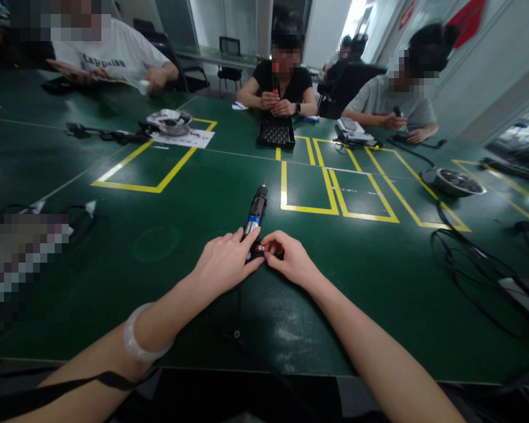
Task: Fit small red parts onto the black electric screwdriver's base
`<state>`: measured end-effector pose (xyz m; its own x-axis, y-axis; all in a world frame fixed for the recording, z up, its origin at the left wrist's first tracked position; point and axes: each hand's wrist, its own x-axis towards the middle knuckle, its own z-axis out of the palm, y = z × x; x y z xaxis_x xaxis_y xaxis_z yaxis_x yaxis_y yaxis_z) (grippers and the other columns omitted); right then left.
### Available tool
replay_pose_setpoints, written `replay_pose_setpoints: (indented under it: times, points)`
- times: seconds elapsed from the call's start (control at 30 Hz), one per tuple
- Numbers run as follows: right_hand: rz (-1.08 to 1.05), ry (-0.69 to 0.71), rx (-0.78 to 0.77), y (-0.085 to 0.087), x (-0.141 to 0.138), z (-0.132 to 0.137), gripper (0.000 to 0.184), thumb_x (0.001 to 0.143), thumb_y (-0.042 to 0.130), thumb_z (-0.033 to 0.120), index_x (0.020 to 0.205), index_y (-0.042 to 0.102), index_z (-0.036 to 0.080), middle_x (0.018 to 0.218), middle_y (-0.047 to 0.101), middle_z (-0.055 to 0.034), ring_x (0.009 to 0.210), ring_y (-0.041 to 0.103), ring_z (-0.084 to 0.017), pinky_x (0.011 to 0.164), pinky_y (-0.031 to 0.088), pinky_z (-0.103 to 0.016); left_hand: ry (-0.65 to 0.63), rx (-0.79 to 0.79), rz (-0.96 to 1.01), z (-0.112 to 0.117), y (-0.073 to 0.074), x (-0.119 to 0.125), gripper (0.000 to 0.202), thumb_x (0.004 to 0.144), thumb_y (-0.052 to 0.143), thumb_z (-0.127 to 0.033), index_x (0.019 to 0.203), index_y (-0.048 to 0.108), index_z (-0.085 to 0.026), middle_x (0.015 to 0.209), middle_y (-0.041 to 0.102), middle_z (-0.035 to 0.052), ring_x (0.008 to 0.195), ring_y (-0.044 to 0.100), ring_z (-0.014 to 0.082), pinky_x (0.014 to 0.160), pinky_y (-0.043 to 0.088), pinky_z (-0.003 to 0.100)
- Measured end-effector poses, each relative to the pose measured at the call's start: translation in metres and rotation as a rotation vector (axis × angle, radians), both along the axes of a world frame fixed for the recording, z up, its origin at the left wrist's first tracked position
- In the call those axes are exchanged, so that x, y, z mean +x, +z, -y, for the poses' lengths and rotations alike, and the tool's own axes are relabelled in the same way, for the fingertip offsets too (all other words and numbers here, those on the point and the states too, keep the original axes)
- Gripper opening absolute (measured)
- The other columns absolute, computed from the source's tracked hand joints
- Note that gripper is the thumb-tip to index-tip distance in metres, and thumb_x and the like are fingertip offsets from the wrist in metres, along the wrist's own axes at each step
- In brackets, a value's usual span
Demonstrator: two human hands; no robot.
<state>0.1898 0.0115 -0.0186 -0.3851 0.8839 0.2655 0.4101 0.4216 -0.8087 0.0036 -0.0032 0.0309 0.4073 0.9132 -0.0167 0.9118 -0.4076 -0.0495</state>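
An electric screwdriver (256,207), black with a blue and silver band, lies on the green table with its thin bit pointing away from me. My left hand (224,257) grips its rear part, thumb and fingers around the body. From the other side, my right hand (290,256) pinches a small orange and red piece (263,248) against the screwdriver's back end. Whether that piece is fixed to the tool or loose, I cannot tell. Fingers hide most of the rear. A dark cord (238,305) runs from beneath my left hand towards me.
Yellow tape outlines (308,209) mark the table (194,335). A metal bowl (171,122) stands on paper at the far left, another bowl (458,182) at right near tangled black cables (458,258). A black tray (275,134) sits before a co-worker; other people sit on both sides.
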Motion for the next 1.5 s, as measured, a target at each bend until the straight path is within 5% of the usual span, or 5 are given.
replay_pose_setpoints:
  times: [1.5]
  points:
    - [0.094, 0.084, 0.115, 0.0028, 0.0037, 0.002, 0.018, 0.086, 0.058, 0.008, 0.1, 0.061, 0.019, 0.097, 0.062, -0.0042, 0.086, 0.058, -0.017, 0.079, 0.048, -0.029, 0.002, 0.003, -0.007, -0.0012, -0.0046, -0.0032, 0.074, 0.098, 0.05, -0.055, 0.159, 0.033, -0.018, 0.14, 0.061, 0.0132, 0.113, 0.064, 0.031, 0.088, 0.053, 0.04]
